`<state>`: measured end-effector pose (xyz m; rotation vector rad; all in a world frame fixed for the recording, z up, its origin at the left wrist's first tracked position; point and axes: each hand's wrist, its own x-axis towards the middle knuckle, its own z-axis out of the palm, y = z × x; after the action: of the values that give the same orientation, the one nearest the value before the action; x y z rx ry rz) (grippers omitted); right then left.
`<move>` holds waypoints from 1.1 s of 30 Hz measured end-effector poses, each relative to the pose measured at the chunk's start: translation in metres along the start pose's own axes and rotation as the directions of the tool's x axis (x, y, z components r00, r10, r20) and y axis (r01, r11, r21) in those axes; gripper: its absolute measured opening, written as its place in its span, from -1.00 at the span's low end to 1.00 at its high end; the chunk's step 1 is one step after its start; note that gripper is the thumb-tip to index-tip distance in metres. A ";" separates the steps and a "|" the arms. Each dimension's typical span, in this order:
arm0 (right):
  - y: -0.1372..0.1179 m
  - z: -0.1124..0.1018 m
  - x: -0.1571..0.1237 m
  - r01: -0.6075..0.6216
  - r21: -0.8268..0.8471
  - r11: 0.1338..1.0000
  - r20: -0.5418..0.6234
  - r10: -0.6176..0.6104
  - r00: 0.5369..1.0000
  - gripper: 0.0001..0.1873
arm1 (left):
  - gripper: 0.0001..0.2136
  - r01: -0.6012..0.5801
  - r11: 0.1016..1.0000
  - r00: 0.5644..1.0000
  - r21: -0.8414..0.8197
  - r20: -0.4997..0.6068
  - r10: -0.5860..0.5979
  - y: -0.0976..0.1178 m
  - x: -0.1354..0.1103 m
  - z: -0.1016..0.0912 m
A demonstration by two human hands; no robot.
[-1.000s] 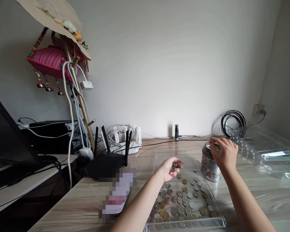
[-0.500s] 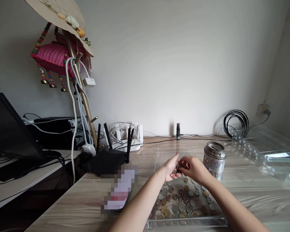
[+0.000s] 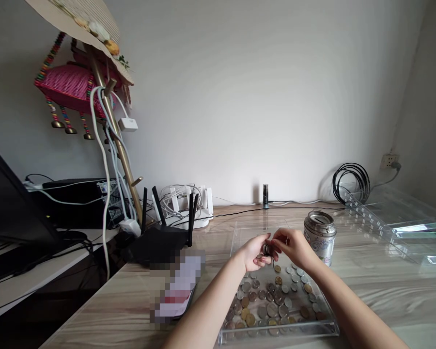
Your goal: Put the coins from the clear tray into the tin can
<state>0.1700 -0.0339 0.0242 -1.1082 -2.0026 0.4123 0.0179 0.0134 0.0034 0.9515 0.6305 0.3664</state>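
Note:
My left hand (image 3: 253, 253) is cupped around a small stack of coins (image 3: 266, 249) above the far part of a clear plastic tray (image 3: 240, 233). My right hand (image 3: 292, 247) meets it from the right, its fingertips pinched on a coin of that stack. Several silver and brass coins (image 3: 272, 303) lie loose on the tray's floor below both hands. A metal coin tin (image 3: 319, 236) with a slotted lid and flower print stands just right of the tray, close to my right wrist.
A black router (image 3: 162, 241) and a white one with cables sit at the left back. A blurred flat object (image 3: 178, 289) lies left of the tray. Clear plastic trays (image 3: 392, 218), a coiled black cable (image 3: 350, 182) and a small dark bottle (image 3: 265, 196) stand toward the wall.
A second ago my right hand was at the top of the tin. It has swung left to the coin stack in my left hand and pinches there now.

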 end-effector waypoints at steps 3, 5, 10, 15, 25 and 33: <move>0.006 -0.020 0.001 -0.016 -0.172 0.985 -0.255 -0.029 0.966 -0.74 | -0.66 0.009 1.000 1.000 -0.011 0.010 -0.009 -0.001 0.001 -0.002; 0.017 -0.041 0.002 -0.157 -0.313 0.937 -0.463 -0.006 0.887 -0.73 | -0.71 0.002 0.999 1.000 -0.038 -0.014 -0.002 -0.002 0.002 -0.004; 0.051 -0.091 0.004 -0.538 -0.376 0.754 -0.583 0.258 0.770 -0.73 | -0.85 -0.127 0.978 0.979 -0.164 -0.181 0.096 -0.003 0.005 -0.009; 0.066 -0.099 0.005 -0.615 -0.412 0.672 -0.566 0.340 0.751 -0.71 | -0.90 -0.193 0.956 0.927 -0.222 -0.360 0.103 -0.002 0.005 -0.009; 0.022 -0.064 0.002 -0.267 -0.473 0.839 -0.570 -0.060 0.820 -0.67 | -0.78 -0.173 0.967 0.924 -0.188 -0.370 0.093 0.000 0.004 -0.006; 0.004 0.020 0.008 -0.017 -0.228 0.973 0.060 0.032 0.998 -0.79 | -0.61 -0.086 0.992 0.973 -0.087 -0.219 0.065 -0.003 0.004 -0.004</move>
<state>0.1547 -0.0234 0.0130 -1.2748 -2.1337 0.2360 0.0186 0.0167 -0.0019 0.8512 0.7689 0.5690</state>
